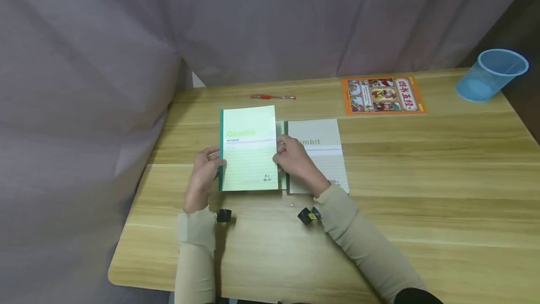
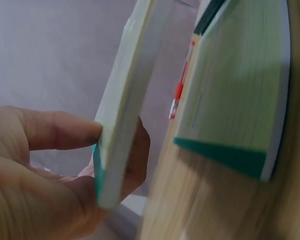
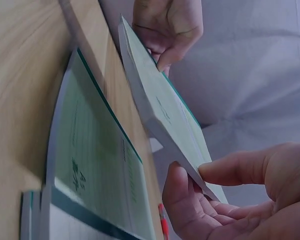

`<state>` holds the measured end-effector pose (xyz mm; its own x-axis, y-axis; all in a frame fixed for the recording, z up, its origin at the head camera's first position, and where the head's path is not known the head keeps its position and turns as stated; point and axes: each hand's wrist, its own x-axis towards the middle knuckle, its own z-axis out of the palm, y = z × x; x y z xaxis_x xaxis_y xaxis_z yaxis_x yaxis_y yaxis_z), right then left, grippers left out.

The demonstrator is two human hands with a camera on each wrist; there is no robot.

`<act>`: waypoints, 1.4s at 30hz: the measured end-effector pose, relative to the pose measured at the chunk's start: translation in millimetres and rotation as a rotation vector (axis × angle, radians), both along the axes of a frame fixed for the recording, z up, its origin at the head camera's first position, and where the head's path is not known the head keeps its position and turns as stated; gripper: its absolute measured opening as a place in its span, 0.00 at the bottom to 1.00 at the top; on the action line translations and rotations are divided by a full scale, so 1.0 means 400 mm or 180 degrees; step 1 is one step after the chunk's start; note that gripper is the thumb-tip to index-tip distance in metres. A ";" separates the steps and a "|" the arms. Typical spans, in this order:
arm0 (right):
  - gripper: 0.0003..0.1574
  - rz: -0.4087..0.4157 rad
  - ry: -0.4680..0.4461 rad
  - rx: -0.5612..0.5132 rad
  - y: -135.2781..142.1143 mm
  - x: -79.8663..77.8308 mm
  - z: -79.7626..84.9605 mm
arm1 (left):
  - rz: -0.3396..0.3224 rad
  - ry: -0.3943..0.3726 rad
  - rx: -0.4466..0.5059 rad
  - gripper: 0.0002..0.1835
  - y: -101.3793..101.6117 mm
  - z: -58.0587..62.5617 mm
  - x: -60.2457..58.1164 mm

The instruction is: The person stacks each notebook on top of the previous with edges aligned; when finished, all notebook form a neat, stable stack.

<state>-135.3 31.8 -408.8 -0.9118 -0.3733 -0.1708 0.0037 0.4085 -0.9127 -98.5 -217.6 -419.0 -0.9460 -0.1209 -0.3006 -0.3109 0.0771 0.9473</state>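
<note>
Hands (image 1: 295,157) pinch raised green notebook (image 1: 250,154); long axis fore-and-aft, spine (image 1: 221,135) left.

**Blue cup, orange book and red pen at the back of the table**

The blue cup (image 1: 485,83) is see-through and stands near the table's far right corner. You can look right into its round, open top. To its left, apart from it, the orange book (image 1: 384,95) lies flat. It has little pictures on the front and big red letters in a pale box on its right side. Farther left, the red pen (image 1: 273,97) lies sideways, close to the back edge. The table (image 1: 422,163) is yellowish wood with wavy stripes. A grey-purple curtain (image 1: 274,22) hangs in folds behind it and on the left.
</note>
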 end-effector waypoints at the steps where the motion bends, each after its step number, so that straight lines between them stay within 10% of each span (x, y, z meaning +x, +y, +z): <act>1: 0.37 -0.0014 0.0021 0.0012 0.006 0.000 0.003 | -0.0011 0.0000 0.0002 0.30 0.006 0.002 -0.001; 25: 0.37 -0.0531 -0.0170 -0.0179 0.147 -0.021 0.040 | 0.0132 -0.0077 0.0316 0.27 0.167 -0.008 -0.050; 42: 0.36 -0.0437 -0.0328 0.0083 0.280 -0.003 0.022 | -0.0219 -0.0107 0.0267 0.26 0.276 -0.015 -0.060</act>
<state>-136.5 143.7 -400.2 -0.9312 -0.2406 -0.2740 0.1542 0.4212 -0.8937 -122.4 -107.2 -425.1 -0.9404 -0.0289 -0.3387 -0.3393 0.0202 0.9405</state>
